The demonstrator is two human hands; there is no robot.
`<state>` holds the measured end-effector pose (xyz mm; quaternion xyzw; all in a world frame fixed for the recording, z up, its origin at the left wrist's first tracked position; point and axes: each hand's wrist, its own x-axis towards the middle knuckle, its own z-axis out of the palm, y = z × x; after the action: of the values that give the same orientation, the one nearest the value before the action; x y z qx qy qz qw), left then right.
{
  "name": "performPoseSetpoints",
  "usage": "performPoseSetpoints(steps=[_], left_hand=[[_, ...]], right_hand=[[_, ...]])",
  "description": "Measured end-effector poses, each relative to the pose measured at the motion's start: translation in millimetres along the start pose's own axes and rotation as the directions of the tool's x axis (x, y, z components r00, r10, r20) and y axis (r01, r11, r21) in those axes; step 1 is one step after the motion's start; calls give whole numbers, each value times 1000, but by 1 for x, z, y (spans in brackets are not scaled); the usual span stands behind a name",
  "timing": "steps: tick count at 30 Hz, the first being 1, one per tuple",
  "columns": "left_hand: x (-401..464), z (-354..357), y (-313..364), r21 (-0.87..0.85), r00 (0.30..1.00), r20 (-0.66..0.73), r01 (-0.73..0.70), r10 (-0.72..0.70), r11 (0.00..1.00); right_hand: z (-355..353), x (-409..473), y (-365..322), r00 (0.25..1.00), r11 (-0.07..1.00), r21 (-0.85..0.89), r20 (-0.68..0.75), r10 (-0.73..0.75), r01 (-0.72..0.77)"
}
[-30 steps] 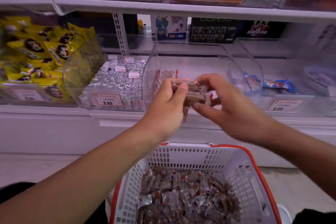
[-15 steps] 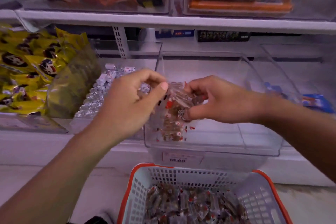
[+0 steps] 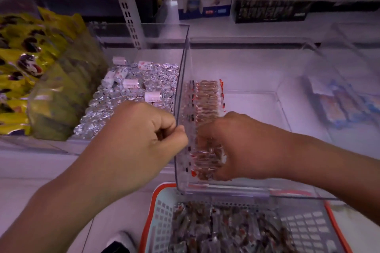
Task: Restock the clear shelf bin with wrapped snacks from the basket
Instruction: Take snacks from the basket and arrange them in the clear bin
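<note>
Pressing wrapped snacks (image 3: 207,156) under right hand (image 3: 242,146), inside clear bin (image 3: 257,107)

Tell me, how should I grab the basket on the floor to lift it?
Probably by the orange rim on its two long sides, coming down from above with your fingers curled under the rim. The basket sits upright and open-topped, full of wrapped snacks, and its white lattice walls look thin, so the rim seems the sturdiest part. No handle shows.

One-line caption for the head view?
Right hand sets wrapped snacks into the clear bin; left hand outside its wall.
</note>
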<state>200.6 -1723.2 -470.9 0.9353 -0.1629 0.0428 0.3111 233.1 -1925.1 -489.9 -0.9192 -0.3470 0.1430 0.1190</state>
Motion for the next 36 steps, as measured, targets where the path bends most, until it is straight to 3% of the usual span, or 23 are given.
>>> performPoseSetpoints(steps=[4,15,20,22,24,25,26,27,29,30,31,33,35,36], left_hand=[[-2,2,1,6,1000,-5,-16,16,1000],[-4,6,-2,-38,998,-58,-39,37,998],[-8,5,0,21,993,-107,-55,57,998],[-17,1,6,-60,998,-63,-21,17,998],[-32,-10,13,-293,989,120,117,-85,949],[-41,-14,14,-369,947,298,226,-115,901],[-50,-14,14,-366,853,508,341,-121,866],[-59,-6,14,-277,700,702,438,-131,855],[-75,35,12,20,362,909,457,-206,889],[-85,66,9,173,232,930,407,-285,897],[-95,100,4,292,157,917,358,-366,887],[-124,167,-10,442,118,864,286,-489,850],[-158,224,-31,494,157,835,204,-527,845],[-177,248,-40,496,177,831,192,-527,847]], right_hand=[[3,3,2,998,994,-94,-12,-66,65],[11,9,-1,999,995,-87,-2,-42,42],[0,7,-5,997,997,71,79,-7,1],[-11,-5,-10,1000,987,160,0,28,-27],[-19,-31,-17,966,969,244,-255,39,26],[-21,-51,-20,926,942,327,-374,53,78],[-18,-74,-21,907,878,457,-416,69,143],[-9,-95,-22,932,766,617,-356,63,183],[36,-125,-19,999,553,832,-36,-16,39],[73,-133,-15,987,528,840,160,-24,-123],[116,-137,-13,935,554,775,353,20,-304],[211,-140,-8,774,711,457,603,195,-535],[294,-152,2,691,834,107,622,369,-542],[323,-162,7,679,854,21,618,398,-519]])
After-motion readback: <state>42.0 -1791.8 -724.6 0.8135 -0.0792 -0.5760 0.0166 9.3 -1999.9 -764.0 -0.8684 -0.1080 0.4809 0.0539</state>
